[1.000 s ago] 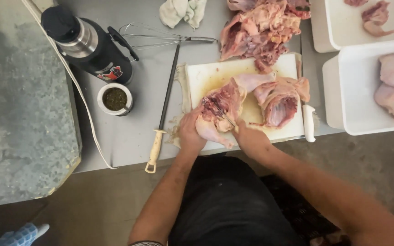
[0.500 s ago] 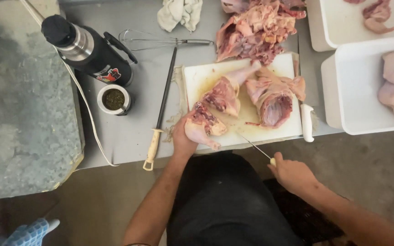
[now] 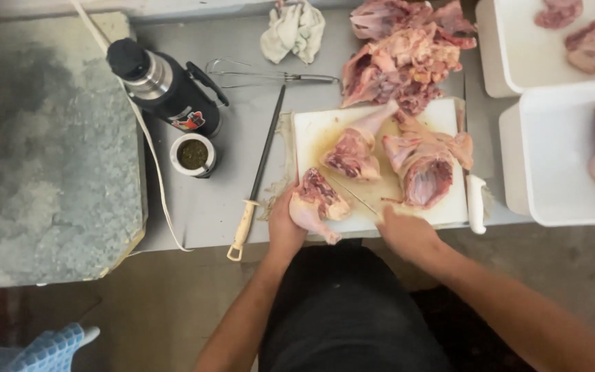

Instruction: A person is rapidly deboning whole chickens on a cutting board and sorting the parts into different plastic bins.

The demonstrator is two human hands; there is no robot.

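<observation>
Now the right hand is back at the cutting board; half a sec ago it was pulled off toward the body w/ the knife. It's clenched on the thin knife, blade angled up-left between the pieces. Left hand grasps the chicken piece at the board's near-left corner, lifted slightly over the desk edge. Second cut piece lies mid-board, carcass beside it. So: one leg portion looks separated, next cut lining up.
</observation>
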